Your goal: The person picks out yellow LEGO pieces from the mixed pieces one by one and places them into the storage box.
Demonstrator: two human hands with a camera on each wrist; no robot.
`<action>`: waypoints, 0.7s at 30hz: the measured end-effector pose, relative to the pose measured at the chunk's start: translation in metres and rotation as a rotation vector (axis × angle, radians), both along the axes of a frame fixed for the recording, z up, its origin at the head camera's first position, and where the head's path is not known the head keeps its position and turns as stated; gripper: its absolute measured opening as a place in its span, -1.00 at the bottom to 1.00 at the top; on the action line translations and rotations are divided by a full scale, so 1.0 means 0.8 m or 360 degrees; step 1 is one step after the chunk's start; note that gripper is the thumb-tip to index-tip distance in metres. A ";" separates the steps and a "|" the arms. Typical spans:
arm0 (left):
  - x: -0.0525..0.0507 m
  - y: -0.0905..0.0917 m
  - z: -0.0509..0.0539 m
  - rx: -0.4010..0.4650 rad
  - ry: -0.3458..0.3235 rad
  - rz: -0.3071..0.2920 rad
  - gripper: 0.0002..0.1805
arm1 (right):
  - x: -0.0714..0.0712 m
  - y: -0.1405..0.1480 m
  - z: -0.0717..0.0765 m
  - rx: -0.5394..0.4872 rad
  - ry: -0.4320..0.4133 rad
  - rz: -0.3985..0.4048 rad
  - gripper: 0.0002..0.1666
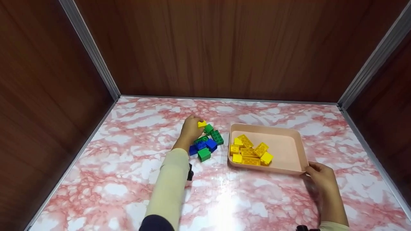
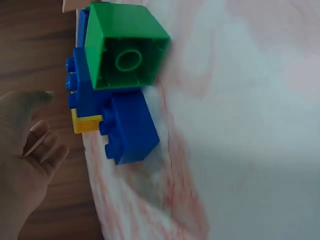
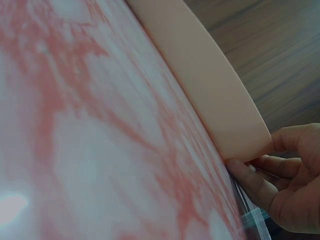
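My left hand (image 1: pixel 192 129) reaches over the far side of a pile of toy building bricks, beside a yellow brick (image 1: pixel 202 124). In the left wrist view the thumb and fingers of the left hand (image 2: pixel 25 150) are apart with nothing between them. Nearer in that view stand a green brick (image 2: pixel 125 45) and a blue brick (image 2: pixel 132 127), partly covering a yellow one. At its near right corner, my right hand (image 1: pixel 322 175) pinches the peach tray (image 1: pixel 285 154). The right wrist view shows thumb and fingers at the tray's corner.
Several yellow bricks (image 1: pixel 250 152) lie in the left half of the tray. Left of it, green bricks (image 1: pixel 217 137) and blue bricks (image 1: pixel 211 145) sit bunched on the pink and white marbled table (image 1: pixel 257 202). Brown wood-look panels (image 1: pixel 205 48) enclose the back and sides.
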State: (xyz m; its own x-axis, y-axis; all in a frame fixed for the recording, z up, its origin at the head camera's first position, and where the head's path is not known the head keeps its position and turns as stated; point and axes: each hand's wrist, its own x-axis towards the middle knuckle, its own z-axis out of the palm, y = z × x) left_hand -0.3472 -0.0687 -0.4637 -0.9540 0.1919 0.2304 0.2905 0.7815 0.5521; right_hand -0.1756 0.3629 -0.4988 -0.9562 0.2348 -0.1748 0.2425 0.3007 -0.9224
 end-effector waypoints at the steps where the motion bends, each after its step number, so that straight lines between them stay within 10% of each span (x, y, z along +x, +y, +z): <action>1: -0.002 0.001 -0.001 0.0006 0.0001 0.0024 -0.67 | 0.000 0.000 0.000 0.0004 -0.0009 -0.0004 -0.41; 8: -0.015 0.002 -0.006 0.0149 -0.0201 0.0127 -0.59 | -0.001 0.003 0.002 0.0052 -0.0030 -0.0010 -0.39; 21: -0.032 0.006 -0.015 0.0043 -0.0217 -0.0053 -0.65 | 0.002 0.004 0.004 0.0076 -0.0003 0.0030 -0.43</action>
State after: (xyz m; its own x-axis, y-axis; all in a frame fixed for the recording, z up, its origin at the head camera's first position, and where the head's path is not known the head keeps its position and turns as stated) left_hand -0.3730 -0.0641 -0.4760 -0.9700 0.2195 0.1048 0.2371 0.7568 0.6091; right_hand -0.1737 0.3660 -0.4959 -0.9602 0.2250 -0.1656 0.2381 0.3490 -0.9064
